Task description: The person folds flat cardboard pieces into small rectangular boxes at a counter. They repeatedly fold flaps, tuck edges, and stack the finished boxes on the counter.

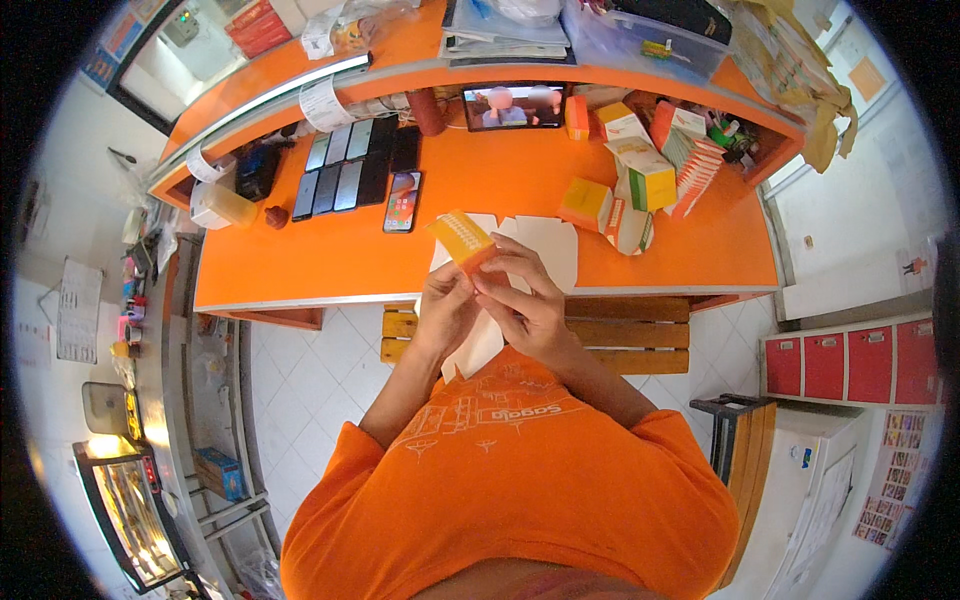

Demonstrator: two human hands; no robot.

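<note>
Above the near edge of the orange desk, both my hands close on a small yellow and orange carton box. My left hand pinches its near left side, thumb toward the middle. On the near right side, my right hand grips it with bent fingers. The box is tilted, and its near end is partly hidden by my fingers. Beneath and behind my hands lie flat pale card blanks on the desk. A pale card piece shows between my wrists, reaching down toward my orange shirt.
Several folded orange, white and yellow cartons are piled at the desk's right. Phones lie in rows at left, with one lit phone nearer me. A tablet stands at the back. A slatted wooden bench is under the desk.
</note>
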